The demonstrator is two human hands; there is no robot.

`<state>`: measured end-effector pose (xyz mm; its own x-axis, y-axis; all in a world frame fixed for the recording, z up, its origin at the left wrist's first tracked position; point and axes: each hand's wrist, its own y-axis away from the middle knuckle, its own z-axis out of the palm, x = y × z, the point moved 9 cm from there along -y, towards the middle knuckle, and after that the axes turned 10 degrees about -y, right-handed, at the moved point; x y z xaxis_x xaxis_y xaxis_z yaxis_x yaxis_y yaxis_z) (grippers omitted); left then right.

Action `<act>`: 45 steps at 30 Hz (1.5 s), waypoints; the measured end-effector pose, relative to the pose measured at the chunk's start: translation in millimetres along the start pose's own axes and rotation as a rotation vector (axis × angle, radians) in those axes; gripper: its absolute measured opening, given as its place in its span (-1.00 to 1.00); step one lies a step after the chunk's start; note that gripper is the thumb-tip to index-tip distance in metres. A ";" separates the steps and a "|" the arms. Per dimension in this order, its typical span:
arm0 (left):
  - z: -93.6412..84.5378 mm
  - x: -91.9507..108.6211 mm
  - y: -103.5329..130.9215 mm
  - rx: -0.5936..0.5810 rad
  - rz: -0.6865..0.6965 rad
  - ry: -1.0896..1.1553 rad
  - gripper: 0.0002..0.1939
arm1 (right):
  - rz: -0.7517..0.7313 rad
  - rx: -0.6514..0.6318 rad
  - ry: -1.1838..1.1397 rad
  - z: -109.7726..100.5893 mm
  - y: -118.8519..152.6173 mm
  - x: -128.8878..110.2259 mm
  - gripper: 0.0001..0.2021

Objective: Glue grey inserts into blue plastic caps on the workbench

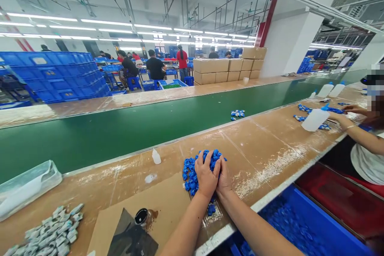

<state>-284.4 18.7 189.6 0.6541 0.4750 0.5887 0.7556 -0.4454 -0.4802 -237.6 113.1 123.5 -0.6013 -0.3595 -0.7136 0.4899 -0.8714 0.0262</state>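
Note:
A heap of small blue plastic parts [189, 172] lies on the brown work table, partly covered by my hands. My left hand [207, 174] curves over the heap, fingers bent round some of the parts. Pressed against it, my right hand [224, 177] cups the same parts from the right side, most of its fingers hidden. A few blue parts stick out above my fingertips, and a loose blue part [211, 209] sits near the table edge below my wrists.
A cardboard sheet [168, 196] holds a small round jar [142, 217]. Grey parts [57, 232] are piled at left, near a clear tray [33, 188]. A small white bottle [156, 156] stands by the green conveyor belt [144, 122]. At right, a co-worker's arm [357, 130] reaches over the table.

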 end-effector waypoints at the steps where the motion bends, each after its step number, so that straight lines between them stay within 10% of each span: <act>1: 1.2 -7.8 -2.5 0.001 -0.018 0.006 -0.58 | -0.010 -0.003 0.039 3.0 -3.4 3.3 -0.48; 15: -4.7 -33.6 -4.4 0.300 0.087 -0.126 -0.66 | -0.457 -0.212 0.770 32.2 -32.1 -20.4 -0.71; 25: -20.6 -38.3 -1.2 0.400 0.138 -0.049 -0.69 | -0.436 -0.627 1.205 44.4 -27.3 -35.9 -0.67; 30: -34.5 -41.0 21.3 0.299 0.111 0.032 -0.66 | -0.515 -0.459 1.375 11.2 -44.2 -65.7 -0.55; 34: -48.0 -37.3 68.2 0.233 0.238 -0.069 -0.58 | -0.428 -0.397 1.434 -5.5 -41.1 -43.2 -0.36; 45: -79.4 -69.1 136.2 0.188 0.413 -0.375 -0.39 | -0.356 -0.276 1.619 23.3 17.8 6.6 -0.32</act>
<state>-229.3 -135.1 135.2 0.8372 0.5418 0.0747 0.4064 -0.5249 -0.7479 -247.5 87.5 135.5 0.4387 0.6719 -0.5967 0.6758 -0.6844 -0.2736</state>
